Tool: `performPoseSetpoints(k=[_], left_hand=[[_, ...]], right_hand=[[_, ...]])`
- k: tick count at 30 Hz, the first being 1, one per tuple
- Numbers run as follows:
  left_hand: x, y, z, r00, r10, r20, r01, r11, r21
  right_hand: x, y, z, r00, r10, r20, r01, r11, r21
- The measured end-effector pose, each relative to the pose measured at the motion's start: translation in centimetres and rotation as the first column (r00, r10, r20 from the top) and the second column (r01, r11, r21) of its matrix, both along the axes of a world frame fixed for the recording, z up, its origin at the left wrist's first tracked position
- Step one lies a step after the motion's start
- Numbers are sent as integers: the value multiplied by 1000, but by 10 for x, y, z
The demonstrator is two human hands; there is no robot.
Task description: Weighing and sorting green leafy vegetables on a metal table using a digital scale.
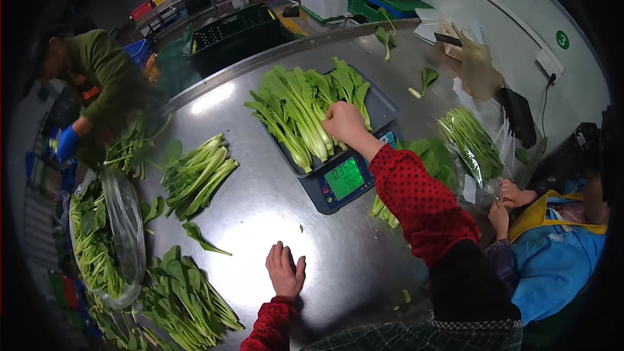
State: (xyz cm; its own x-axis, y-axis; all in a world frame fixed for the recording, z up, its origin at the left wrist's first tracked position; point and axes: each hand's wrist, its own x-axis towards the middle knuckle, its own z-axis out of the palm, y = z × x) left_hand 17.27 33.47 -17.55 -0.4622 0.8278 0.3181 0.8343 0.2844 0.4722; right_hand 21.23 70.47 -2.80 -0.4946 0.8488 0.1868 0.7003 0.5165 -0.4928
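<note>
A heap of leafy greens [296, 110] lies on the grey tray of a digital weighing scale [385, 107], whose green display is lit. My right hand [344, 122] reaches over the tray, its fingers curled closed on stalks at the heap's right side. The fingertips are partly hidden. Nearer to me, my left hand [285, 271] rests on the steel table [250, 221], holding nothing, fingers stretched out. Left of the scale lies a bunch of greens [198, 175], with a loose leaf [203, 237] below it. More greens [429, 162] show behind my right forearm.
At left, a clear plastic bag [123, 240] holds greens beside another pile [185, 299]. A person in green [107, 78] with a blue glove stands far left. At right, a co-worker's hands [507, 205] touch a clear bag of greens [474, 143]. Crates [237, 36] stand behind the table.
</note>
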Motion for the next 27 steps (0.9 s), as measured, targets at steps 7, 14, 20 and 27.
performPoseSetpoints(k=[7, 14, 20, 27], left_hand=[[-13, -8, 4, 999, 22, -24, -23, 1000, -18], [-4, -1, 0, 1000, 14, -5, -14, 1000, -1], [1, 1, -1, 1000, 0, -3, 0, 1000, 9], [-4, -7, 0, 998, 43, 53, -47, 996, 76]], right_hand=[[38, -57, 15, 760, -77, -645, -185, 926, -329], [1, -27, -4, 953, -50, -299, 58, 998, 17], [20, -12, 7, 950, -10, -313, -100, 937, -335], [114, -165, -1, 809, 382, -447, -583, 618, -527]])
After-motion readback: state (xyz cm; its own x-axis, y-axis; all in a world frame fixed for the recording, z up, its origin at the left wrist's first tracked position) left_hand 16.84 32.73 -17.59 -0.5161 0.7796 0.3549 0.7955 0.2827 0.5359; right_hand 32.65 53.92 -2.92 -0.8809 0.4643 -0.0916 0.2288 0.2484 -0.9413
